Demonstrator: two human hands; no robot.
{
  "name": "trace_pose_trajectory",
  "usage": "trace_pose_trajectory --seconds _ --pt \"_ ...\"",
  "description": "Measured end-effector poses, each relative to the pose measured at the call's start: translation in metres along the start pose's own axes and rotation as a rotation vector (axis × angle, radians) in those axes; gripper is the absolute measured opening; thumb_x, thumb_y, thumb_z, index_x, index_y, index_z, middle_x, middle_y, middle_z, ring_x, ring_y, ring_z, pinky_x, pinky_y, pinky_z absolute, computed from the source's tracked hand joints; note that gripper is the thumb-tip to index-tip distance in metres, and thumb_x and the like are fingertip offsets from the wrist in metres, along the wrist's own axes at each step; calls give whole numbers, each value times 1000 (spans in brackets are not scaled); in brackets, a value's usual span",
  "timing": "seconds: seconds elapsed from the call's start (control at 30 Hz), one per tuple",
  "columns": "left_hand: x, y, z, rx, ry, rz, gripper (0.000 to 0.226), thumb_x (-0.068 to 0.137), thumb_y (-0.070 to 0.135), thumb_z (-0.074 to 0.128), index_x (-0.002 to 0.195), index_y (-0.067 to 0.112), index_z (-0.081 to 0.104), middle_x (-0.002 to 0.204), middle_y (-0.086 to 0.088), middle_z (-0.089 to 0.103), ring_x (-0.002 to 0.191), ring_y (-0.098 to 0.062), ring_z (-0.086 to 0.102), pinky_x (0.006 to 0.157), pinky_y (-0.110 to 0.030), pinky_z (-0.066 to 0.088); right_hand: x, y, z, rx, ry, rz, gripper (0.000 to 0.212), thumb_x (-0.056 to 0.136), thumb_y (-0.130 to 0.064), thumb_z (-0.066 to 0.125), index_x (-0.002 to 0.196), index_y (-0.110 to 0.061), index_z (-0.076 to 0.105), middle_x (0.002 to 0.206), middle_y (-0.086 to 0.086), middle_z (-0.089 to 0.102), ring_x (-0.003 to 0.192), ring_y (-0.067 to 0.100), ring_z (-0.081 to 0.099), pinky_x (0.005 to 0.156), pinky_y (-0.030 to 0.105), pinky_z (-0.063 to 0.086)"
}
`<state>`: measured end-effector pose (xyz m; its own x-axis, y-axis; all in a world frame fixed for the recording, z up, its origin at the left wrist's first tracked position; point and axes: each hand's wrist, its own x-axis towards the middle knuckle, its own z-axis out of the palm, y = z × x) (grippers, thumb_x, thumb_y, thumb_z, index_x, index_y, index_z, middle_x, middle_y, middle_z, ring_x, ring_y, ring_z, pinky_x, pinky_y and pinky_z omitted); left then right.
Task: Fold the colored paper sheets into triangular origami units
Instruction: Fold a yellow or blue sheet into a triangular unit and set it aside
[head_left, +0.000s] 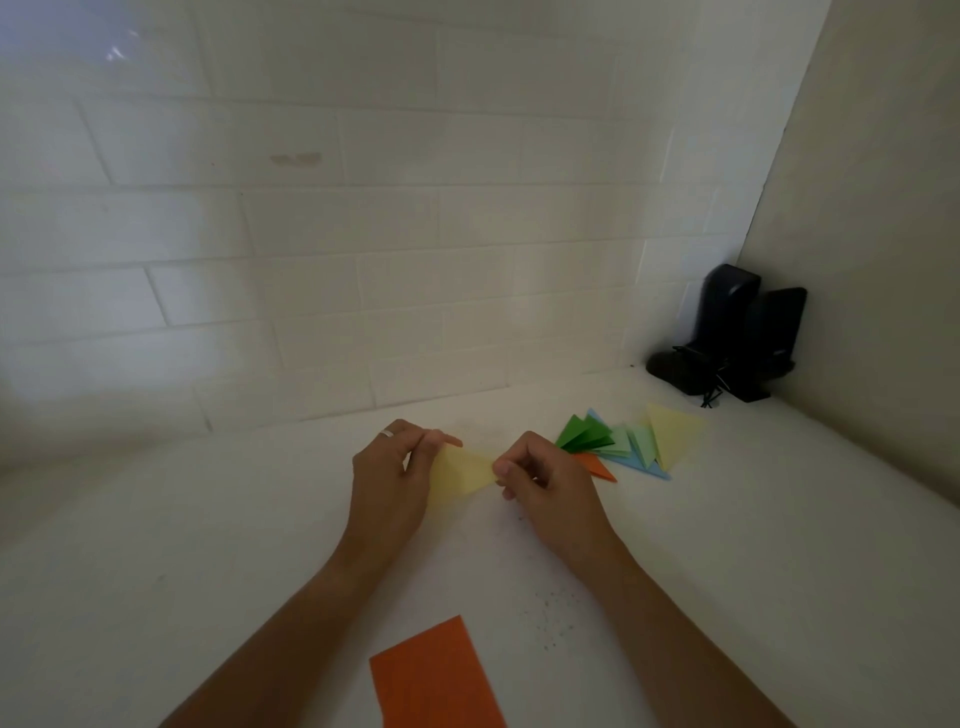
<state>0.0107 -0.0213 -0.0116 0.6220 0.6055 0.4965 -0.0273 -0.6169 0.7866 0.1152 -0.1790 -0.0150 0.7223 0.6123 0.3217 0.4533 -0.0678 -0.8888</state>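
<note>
A pale yellow paper, folded into a triangle, is held between both hands just above the white counter. My left hand pinches its left edge with thumb and fingers; a ring shows on one finger. My right hand pinches the triangle's right tip, its fingers curled. A flat orange sheet lies on the counter close to me, between my forearms. To the right lies a pile of folded triangles in green, light green, blue, orange and yellow.
The white counter meets a white tiled wall at the back. A beige side wall closes the right. Two dark upright devices with a cord stand in the back right corner. Small dark specks dot the counter.
</note>
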Motion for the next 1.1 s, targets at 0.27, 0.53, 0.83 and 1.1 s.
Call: trace_pose_trajectory --seconds 0.27,0.53,0.83,1.1 --pt "0 -3 -1 1 -43 -102 15 100 28 64 110 25 76 91 11 73 86 -3 64 72 -7 42 1 2 -3 132 -3 38 13 101 -7 60 105 -18 58 63 -7 57 66 14 63 63 24 52" --pt "-1 -8 4 246 -111 22 47 79 66 53 113 37 67 118 16 57 111 -7 53 91 -34 32 3 3 -3 240 67 98 11 102 -13 61 100 -10 72 84 6 75 74 16 70 67 21 54" --pt "-2 -7 4 300 -150 78 32 78 53 70 108 42 66 112 21 58 110 -4 51 88 -32 23 2 3 -2 213 58 91 16 96 -2 65 105 -15 72 90 5 77 84 17 75 73 22 56" --pt "-1 -8 1 332 -106 82 7 91 34 71 92 41 69 102 20 61 107 -2 52 85 -27 16 2 3 -3 119 134 47 12 98 -20 67 87 -16 72 77 -9 65 75 4 60 69 17 49"
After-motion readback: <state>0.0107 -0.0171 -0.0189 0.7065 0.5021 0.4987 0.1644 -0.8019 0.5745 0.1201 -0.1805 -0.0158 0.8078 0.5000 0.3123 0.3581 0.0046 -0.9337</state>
